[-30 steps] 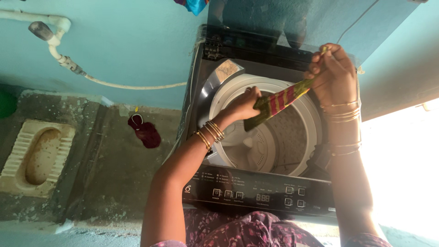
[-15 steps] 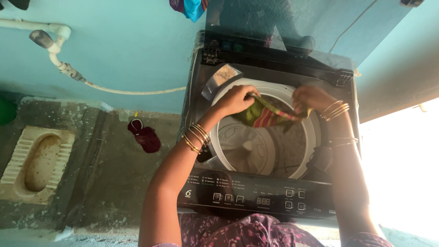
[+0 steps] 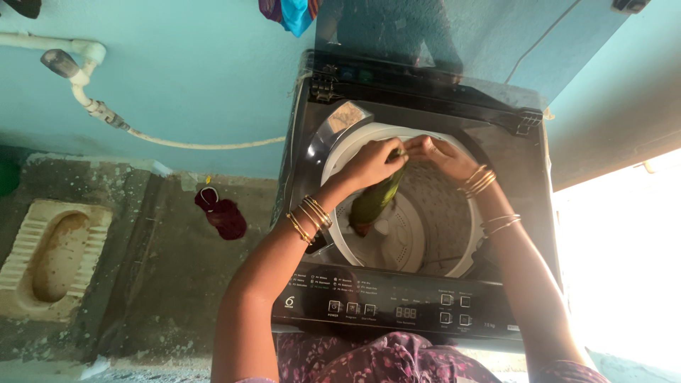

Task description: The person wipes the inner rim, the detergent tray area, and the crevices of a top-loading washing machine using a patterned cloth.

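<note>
Cloth: green striped cloth (image 3: 374,201), spread wide half a second ago, now hangs bunched into the washer drum (image 3: 425,234).
Left hand (image 3: 372,163): fingers closed on its top edge.
Right hand (image 3: 443,156): now touching the left, pinching the same edge.
Control panel (image 3: 397,305): nearest the body.

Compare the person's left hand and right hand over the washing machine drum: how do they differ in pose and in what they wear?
The left hand comes in from the left, knuckles up, with the green cloth hanging below it; the right hand reaches in from the right. The left wrist carries bangles bunched together; the right arm's are in two separate groups. Both pinch the cloth's top, above the drum.
</note>
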